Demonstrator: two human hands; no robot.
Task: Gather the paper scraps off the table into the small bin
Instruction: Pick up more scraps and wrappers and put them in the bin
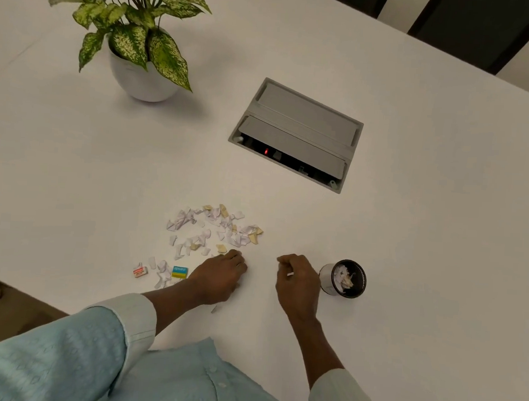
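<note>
Paper scraps (pixel 215 228) lie loose on the white table (pixel 409 240), small bin (pixel 343 278) at right.
Left hand (pixel 221 276) curls at the pile's near edge beside two erasers (pixel 179 272); right hand (pixel 298 280), fingers bent, grip unclear, sits left of the part-filled bin.

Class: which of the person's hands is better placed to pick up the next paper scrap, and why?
The left hand: its fingertips already touch the near edge of the paper scraps. The right hand sits apart from the pile, beside the small bin.
</note>
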